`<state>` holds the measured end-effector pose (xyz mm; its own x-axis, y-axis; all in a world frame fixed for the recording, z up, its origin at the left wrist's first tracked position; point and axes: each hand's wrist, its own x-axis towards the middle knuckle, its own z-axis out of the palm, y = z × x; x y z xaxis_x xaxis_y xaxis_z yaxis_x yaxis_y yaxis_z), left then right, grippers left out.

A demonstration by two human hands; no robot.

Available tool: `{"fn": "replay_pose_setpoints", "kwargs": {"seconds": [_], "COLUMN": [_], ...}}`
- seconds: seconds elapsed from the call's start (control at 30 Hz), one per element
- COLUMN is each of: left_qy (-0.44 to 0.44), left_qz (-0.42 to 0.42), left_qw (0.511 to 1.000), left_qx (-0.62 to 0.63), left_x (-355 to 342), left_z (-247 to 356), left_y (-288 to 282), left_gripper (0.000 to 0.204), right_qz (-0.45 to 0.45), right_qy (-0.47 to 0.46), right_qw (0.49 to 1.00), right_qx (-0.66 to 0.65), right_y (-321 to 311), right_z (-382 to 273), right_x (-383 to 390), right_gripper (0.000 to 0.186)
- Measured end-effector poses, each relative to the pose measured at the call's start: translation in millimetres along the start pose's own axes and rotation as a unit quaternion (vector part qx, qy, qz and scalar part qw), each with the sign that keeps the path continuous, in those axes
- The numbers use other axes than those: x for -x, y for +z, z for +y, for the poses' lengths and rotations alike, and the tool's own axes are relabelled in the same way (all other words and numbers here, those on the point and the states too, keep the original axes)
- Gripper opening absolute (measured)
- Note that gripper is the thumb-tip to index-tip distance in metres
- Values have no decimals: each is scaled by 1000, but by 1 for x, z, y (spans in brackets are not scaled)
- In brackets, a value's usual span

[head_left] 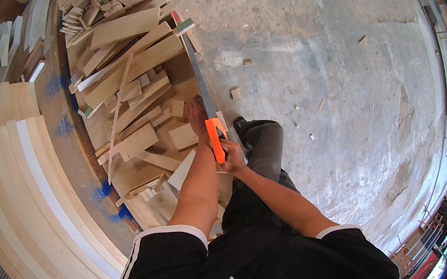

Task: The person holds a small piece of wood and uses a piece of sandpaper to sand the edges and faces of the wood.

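My right hand (230,156) is closed around the orange handle of a handsaw (208,94). The long, dark blade points away from me along the right edge of the wood-covered worktop. Just left of the blade, near the handle, my left hand (195,116) rests at the worktop edge. Its fingers look dark and foreshortened, and what lies under them is hidden. A short pale piece of wood (221,121) shows right beside the saw handle. Close to my left hand, small wood blocks (178,108) lie on the worktop.
Loose boards and offcuts (133,67) are heaped across the worktop. Long planks (22,181) lie side by side at the left. On the concrete floor (330,98) to the right are scattered wood scraps (236,93). My bent leg (262,146) is close to the worktop's right edge.
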<state>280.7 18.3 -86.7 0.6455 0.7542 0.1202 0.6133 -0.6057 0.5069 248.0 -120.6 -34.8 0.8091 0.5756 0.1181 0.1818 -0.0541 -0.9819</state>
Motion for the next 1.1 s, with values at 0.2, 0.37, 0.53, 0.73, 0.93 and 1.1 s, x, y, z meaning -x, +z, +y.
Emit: {"fn": "replay_pose_setpoints", "kwargs": {"seconds": [0.2, 0.37, 0.53, 0.73, 0.93, 1.1], "left_qy": [4, 11, 44, 80, 47, 43], "left_qz": [11, 17, -13, -53, 1, 73], "left_qw": [1000, 1000, 996, 986, 995, 996], "left_qx": [9, 20, 80, 137, 93, 15], "left_x": [2, 3, 11, 26, 13, 4], "left_z": [-4, -5, 7, 15, 9, -5], "left_y": [8, 7, -11, -28, -14, 8], "left_gripper": [33, 32, 29, 27, 24, 20], "right_qz": [14, 3, -51, -72, -14, 100], "right_qy": [92, 31, 12, 17, 16, 192], "right_qw": [995, 999, 999, 997, 1000, 938], "right_qx": [-27, -30, 0, 33, -14, -272], "right_y": [0, 2, 8, 9, 6, 1], "right_z": [8, 23, 39, 33, 31, 27], "right_x": [11, 14, 25, 26, 25, 20], "right_gripper": [12, 13, 33, 43, 28, 9]}}
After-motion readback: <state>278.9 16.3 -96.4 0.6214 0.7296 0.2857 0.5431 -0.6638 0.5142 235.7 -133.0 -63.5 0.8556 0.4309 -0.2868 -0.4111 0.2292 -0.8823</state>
